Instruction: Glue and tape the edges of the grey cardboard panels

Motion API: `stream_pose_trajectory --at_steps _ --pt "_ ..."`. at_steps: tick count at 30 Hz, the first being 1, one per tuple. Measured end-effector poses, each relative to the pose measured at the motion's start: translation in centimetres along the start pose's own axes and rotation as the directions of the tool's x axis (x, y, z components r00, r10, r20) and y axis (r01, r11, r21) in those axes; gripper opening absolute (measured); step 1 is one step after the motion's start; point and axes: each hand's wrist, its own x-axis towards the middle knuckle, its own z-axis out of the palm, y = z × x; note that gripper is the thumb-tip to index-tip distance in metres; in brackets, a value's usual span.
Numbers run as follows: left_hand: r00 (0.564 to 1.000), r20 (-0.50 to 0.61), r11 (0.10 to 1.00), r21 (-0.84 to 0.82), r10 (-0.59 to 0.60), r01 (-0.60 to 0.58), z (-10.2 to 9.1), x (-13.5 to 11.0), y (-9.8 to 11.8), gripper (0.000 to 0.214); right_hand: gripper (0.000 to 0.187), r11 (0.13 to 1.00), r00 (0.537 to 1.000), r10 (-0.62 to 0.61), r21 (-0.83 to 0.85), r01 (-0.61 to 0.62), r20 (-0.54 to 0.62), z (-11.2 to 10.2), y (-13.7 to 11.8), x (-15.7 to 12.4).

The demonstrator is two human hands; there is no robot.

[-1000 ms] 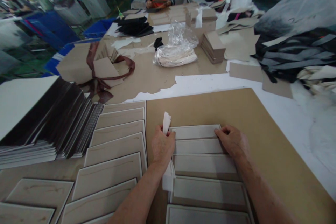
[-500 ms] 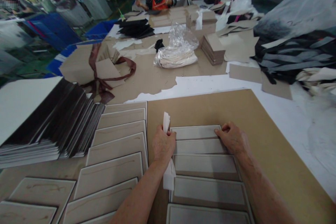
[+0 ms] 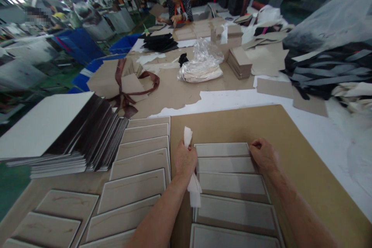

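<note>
My left hand (image 3: pixel 186 159) is closed round a bundle of thin white strips (image 3: pixel 195 192), paper or cloth, which stick out above and below the fist. It rests at the left edge of the overlapping column of pale, dark-edged rectangular panels (image 3: pixel 232 184). My right hand (image 3: pixel 264 155) is at the upper right corner of the farthest panel (image 3: pixel 222 150), fingers curled and thumb pinched in. Whether anything small is between those fingers is hidden. On the left lies a second overlapping row of panels (image 3: pixel 136 184) with brownish streaks on their faces.
A tall stack of dark-sided boards (image 3: pixel 49 124) stands at the left. Beyond the brown work board (image 3: pixel 293 151) are a clear plastic bag (image 3: pixel 200 69), cardboard pieces tied with brown ribbon (image 3: pixel 107 77), and black-grey strips (image 3: pixel 328 66). A co-worker (image 3: pixel 178 6) is at the far end.
My right hand has shifted slightly right, off the farthest panel's corner. My left hand keeps the white strips at the panel's left edge. The view has tilted up and turned a little left.
</note>
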Motion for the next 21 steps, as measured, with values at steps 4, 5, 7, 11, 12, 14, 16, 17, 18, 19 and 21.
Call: stream_pose_trajectory --at_steps 4,5,7,11,12,14,16,17,18,19,21 --pt "0.998 -0.007 0.998 0.005 0.069 -0.069 -0.8 -0.6 0.2 0.020 0.023 0.998 0.999 -0.050 0.027 0.050 -0.008 -0.2 -1.8 -1.0" --pt "0.995 0.011 0.994 0.019 0.104 -0.104 -0.6 -0.7 0.4 0.024 0.028 0.997 0.997 -0.082 0.016 0.082 0.012 -0.1 -2.4 -1.3" --pt "0.988 0.064 0.988 0.049 0.143 -0.147 -0.2 -0.6 1.0 0.029 0.032 0.990 0.989 -0.126 -0.047 0.129 0.075 0.3 -3.4 -1.6" --pt "0.988 0.089 0.987 0.094 0.124 -0.133 -0.6 -0.7 1.9 0.027 0.030 0.979 0.988 -0.088 -0.173 0.109 0.129 0.1 -2.8 -1.2" --pt "0.989 0.072 0.987 0.093 0.127 -0.134 -1.3 -1.1 1.9 0.027 0.029 0.978 0.992 -0.066 -0.188 0.087 0.111 -0.2 -2.2 -1.1" --pt "0.988 0.073 0.991 0.003 0.133 -0.133 -3.3 -2.5 1.6 0.026 0.028 0.983 0.998 -0.041 -0.176 0.048 0.046 -0.9 -1.1 -1.0" --pt "0.979 0.193 0.966 -0.259 0.069 -0.017 -5.6 -4.8 1.0 0.030 0.030 0.997 0.997 -0.075 -0.026 0.075 0.002 -1.4 -0.8 -2.0" --pt "0.952 0.306 0.903 -0.414 0.018 0.116 -6.6 -6.1 0.5 0.033 0.032 0.990 0.994 -0.108 0.093 0.106 0.016 -1.6 -1.2 -3.0" --pt "0.906 0.422 0.808 -0.525 -0.025 0.267 -7.4 -7.4 0.0 0.034 0.033 0.965 0.987 -0.151 0.225 0.134 0.058 -1.7 -1.9 -4.4" --pt "0.856 0.514 0.704 -0.588 -0.053 0.397 -8.1 -8.7 -0.6 0.034 0.034 0.926 0.969 -0.210 0.345 0.155 0.130 -1.6 -2.8 -6.0" --pt "0.794 0.601 0.558 -0.628 -0.096 0.543 -8.7 -10.9 -1.7 0.036 0.033 0.833 0.876 -0.365 0.530 0.156 0.315 -1.3 -5.1 -9.7"
